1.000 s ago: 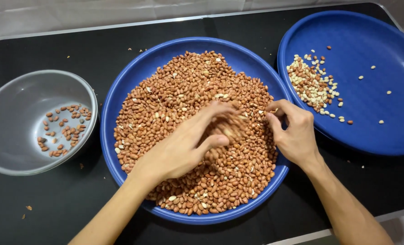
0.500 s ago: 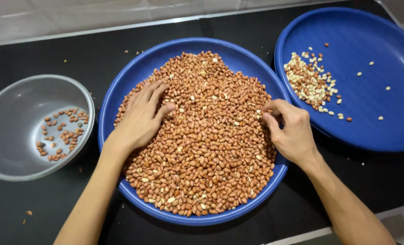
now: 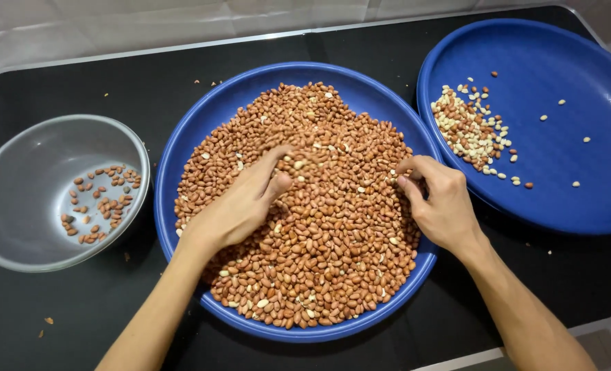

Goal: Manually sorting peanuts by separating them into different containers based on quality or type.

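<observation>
Middle tray (image 3: 182,172) on tabletop (image 3: 594,275), peanuts (image 3: 319,261) in it, under both grips. Bowl (image 3: 17,158) left of left grip (image 3: 240,206); second tray (image 3: 566,185) right of right grip (image 3: 439,203), holding smaller heap (image 3: 467,130).

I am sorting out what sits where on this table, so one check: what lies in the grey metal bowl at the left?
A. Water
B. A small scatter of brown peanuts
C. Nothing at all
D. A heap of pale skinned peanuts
B: the grey metal bowl holds only a small scatter of brown peanuts on its bottom, while the big heap lies in the middle blue tray.
</observation>
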